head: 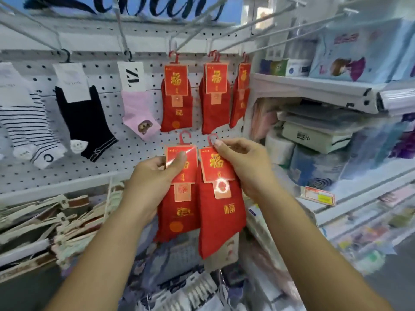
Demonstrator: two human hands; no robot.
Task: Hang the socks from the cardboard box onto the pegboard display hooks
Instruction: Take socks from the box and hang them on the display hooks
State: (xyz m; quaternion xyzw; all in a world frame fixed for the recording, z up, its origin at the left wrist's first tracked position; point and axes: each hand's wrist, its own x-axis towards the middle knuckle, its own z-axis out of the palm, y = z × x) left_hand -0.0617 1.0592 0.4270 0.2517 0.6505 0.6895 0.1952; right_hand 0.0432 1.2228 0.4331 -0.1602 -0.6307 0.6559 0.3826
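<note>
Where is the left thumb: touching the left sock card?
Touching. The head view shows the left hand gripping the left sock card, its thumb lying flat across the card's front with no gap.

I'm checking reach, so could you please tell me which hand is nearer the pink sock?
Left. The left hand, holding the left red pair, is just below and right of the pink sock; the right hand, holding the right red pair, is farther right.
</note>
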